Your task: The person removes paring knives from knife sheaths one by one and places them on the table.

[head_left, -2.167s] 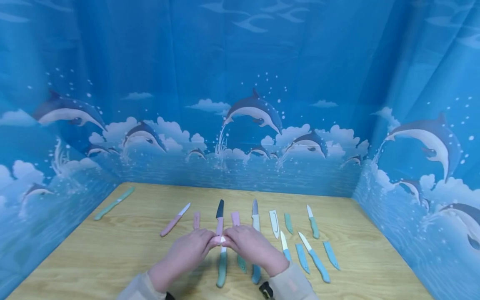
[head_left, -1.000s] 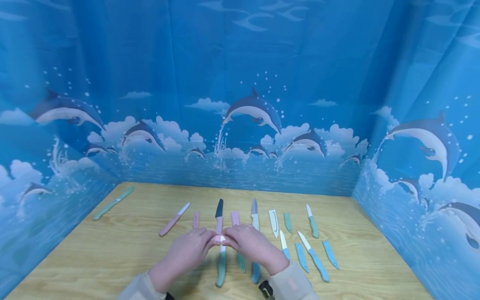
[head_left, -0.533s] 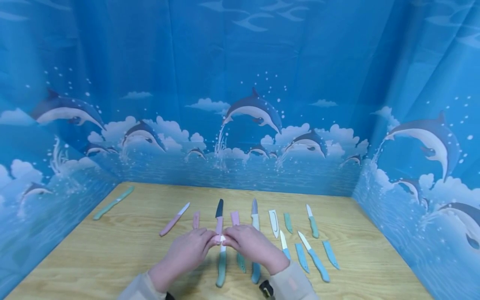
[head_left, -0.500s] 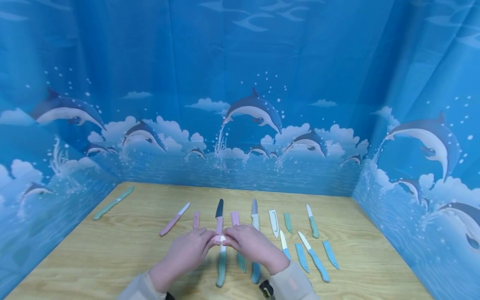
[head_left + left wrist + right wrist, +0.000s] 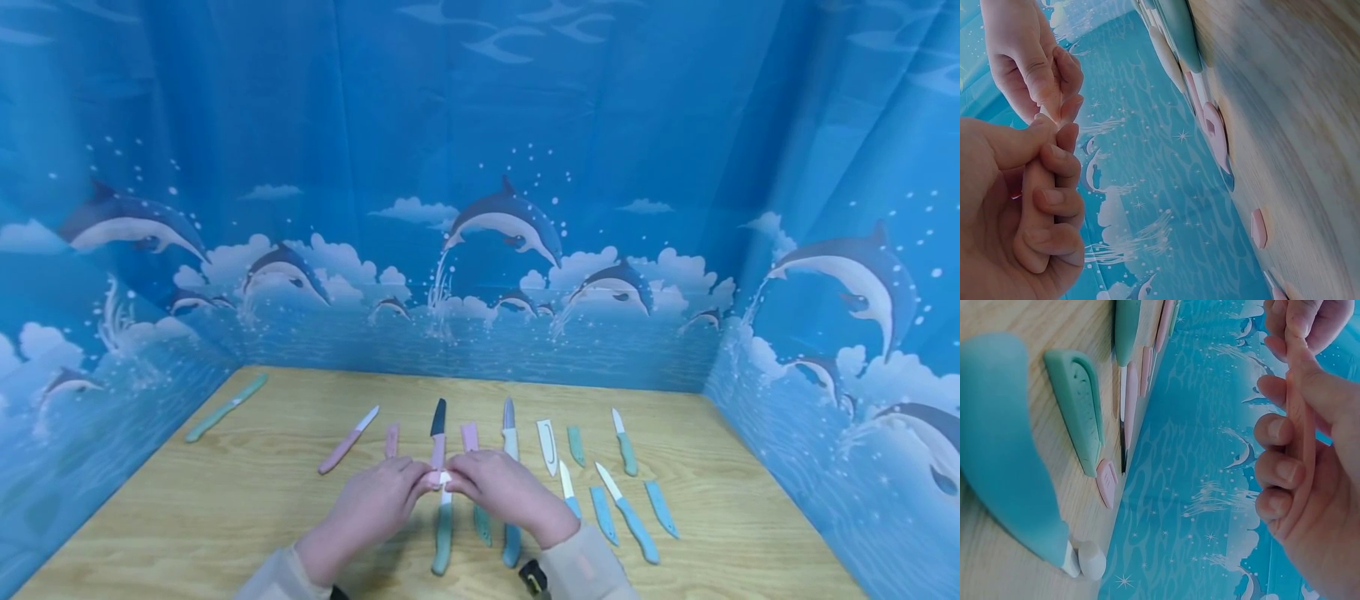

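Observation:
My left hand (image 5: 378,498) grips the pale pink handle (image 5: 1036,178) of a knife, fingers curled round it. My right hand (image 5: 504,493) holds a pink blade sheath (image 5: 1300,444) lengthwise along its curled fingers. The two hands meet at the thumbs, where handle and sheath line up end to end; the blade is hidden there. Below them in the head view lies a green-handled knife (image 5: 443,537) with a white blade. Just beyond the hands lie a pink-handled knife with a black blade (image 5: 438,418) and another pink sheath (image 5: 469,435).
Left on the wooden table (image 5: 225,500) lie a green sheathed knife (image 5: 227,408), a pink knife (image 5: 349,440) and a small pink sheath (image 5: 392,440). Right lie a long steel-bladed knife (image 5: 510,429), a white sheath (image 5: 547,447), and several blue and green knives and sheaths. A dolphin-print curtain (image 5: 480,350) encloses the table.

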`<state>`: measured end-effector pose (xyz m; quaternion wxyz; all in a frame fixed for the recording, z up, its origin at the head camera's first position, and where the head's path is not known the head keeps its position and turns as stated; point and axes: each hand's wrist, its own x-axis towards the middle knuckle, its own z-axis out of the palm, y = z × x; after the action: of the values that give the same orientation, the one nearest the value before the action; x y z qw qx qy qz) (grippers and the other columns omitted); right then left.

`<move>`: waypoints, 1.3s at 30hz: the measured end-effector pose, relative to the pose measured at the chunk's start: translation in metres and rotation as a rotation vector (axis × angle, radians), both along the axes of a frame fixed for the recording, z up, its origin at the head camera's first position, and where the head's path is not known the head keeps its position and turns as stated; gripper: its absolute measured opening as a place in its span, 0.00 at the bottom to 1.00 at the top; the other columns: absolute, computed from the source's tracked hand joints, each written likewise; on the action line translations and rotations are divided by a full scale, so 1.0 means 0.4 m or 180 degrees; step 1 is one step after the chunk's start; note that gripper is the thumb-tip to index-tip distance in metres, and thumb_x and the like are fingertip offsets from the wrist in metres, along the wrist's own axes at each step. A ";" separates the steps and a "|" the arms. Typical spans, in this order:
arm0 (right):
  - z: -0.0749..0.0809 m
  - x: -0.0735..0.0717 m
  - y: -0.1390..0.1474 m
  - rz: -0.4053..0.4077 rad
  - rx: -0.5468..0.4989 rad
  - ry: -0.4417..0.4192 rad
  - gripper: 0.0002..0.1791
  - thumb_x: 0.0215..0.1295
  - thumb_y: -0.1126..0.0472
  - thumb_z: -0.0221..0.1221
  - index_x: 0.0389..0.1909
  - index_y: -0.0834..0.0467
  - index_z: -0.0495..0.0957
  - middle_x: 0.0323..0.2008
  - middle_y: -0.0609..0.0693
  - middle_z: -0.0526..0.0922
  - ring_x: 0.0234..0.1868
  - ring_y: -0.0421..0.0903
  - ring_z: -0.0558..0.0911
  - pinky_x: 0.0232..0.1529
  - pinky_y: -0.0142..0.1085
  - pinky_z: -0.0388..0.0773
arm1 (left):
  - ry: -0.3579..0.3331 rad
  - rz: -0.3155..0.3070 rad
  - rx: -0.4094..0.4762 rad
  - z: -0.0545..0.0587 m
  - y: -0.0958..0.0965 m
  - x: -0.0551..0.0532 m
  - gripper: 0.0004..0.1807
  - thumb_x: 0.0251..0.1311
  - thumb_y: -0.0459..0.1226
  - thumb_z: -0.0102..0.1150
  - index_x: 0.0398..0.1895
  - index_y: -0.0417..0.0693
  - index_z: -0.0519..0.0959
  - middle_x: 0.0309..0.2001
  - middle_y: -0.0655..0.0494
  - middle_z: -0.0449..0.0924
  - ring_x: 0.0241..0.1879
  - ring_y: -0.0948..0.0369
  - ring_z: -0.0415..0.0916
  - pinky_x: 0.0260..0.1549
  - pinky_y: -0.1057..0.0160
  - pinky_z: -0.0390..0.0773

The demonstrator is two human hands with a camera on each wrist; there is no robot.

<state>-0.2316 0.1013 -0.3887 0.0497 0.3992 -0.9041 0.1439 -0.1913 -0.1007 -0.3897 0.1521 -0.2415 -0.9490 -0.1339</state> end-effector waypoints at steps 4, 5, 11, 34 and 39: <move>0.002 0.001 0.000 -0.0007 0.0007 0.0001 0.15 0.71 0.48 0.49 0.46 0.50 0.80 0.38 0.40 0.85 0.37 0.32 0.81 0.40 0.25 0.77 | -0.0033 0.0006 0.0009 0.000 0.000 0.000 0.13 0.69 0.48 0.51 0.40 0.53 0.81 0.30 0.62 0.79 0.31 0.63 0.78 0.29 0.63 0.80; 0.002 0.001 0.000 -0.0007 0.0009 0.0001 0.15 0.71 0.48 0.50 0.46 0.50 0.80 0.38 0.40 0.85 0.37 0.32 0.81 0.40 0.25 0.77 | -0.0036 0.0003 0.0012 -0.001 0.000 -0.001 0.13 0.69 0.48 0.51 0.41 0.53 0.81 0.31 0.62 0.80 0.31 0.63 0.79 0.29 0.63 0.80; 0.002 0.001 0.000 -0.0008 0.0011 0.0001 0.14 0.71 0.49 0.50 0.45 0.50 0.80 0.37 0.40 0.85 0.37 0.32 0.81 0.40 0.25 0.77 | 0.0038 -0.0023 0.0023 -0.003 0.000 -0.003 0.12 0.68 0.47 0.52 0.39 0.52 0.82 0.30 0.61 0.80 0.30 0.63 0.78 0.28 0.63 0.80; -0.002 -0.005 0.006 -0.0036 -0.0023 0.0072 0.09 0.70 0.53 0.54 0.42 0.51 0.80 0.34 0.41 0.84 0.33 0.31 0.79 0.37 0.24 0.76 | -0.0032 -0.0002 0.0016 -0.009 -0.004 -0.009 0.12 0.69 0.48 0.52 0.39 0.53 0.81 0.31 0.62 0.79 0.31 0.64 0.78 0.29 0.64 0.79; -0.003 -0.007 0.008 -0.0070 -0.0003 0.0062 0.11 0.70 0.51 0.54 0.43 0.52 0.80 0.34 0.41 0.84 0.34 0.32 0.80 0.37 0.24 0.77 | -0.0049 -0.0012 0.0039 -0.009 -0.006 -0.008 0.12 0.69 0.48 0.51 0.40 0.52 0.81 0.31 0.62 0.80 0.31 0.64 0.78 0.30 0.63 0.80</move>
<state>-0.2345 0.1046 -0.3900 0.0603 0.3907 -0.9079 0.1398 -0.1947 -0.1031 -0.3933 0.1460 -0.2413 -0.9489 -0.1418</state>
